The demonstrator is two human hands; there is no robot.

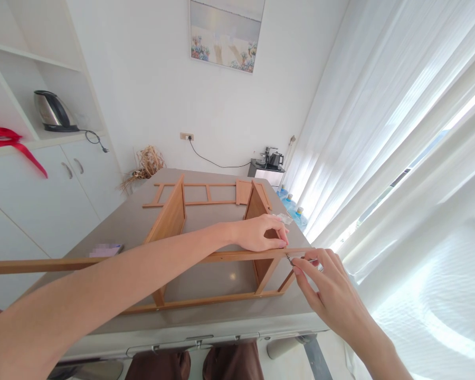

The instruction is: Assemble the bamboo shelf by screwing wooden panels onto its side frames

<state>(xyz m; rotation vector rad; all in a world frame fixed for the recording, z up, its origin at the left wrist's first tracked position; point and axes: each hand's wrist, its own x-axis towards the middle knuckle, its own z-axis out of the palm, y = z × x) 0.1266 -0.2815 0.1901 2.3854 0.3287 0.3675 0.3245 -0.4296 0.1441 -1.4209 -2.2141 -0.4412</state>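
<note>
A wooden shelf frame lies on its side across the table, its long upper rail (229,257) running left to right in front of me. My left hand (261,233) reaches across and grips this rail near its right end, fingers closed at its top edge. Just to the right, my right hand (324,277) pinches a thin metal hex key (290,259), whose tip meets the rail's front face. The fingers hide part of the key. Two wooden panels, one on the left (170,211) and one on the right (254,203), stand between the rails.
Another wooden ladder-like frame (208,194) lies at the back of the grey table (132,237). A phone-like item (106,250) lies at the left. Water bottles (298,215) stand beyond the right edge, near white curtains (380,132). Cabinets (43,179) line the left side.
</note>
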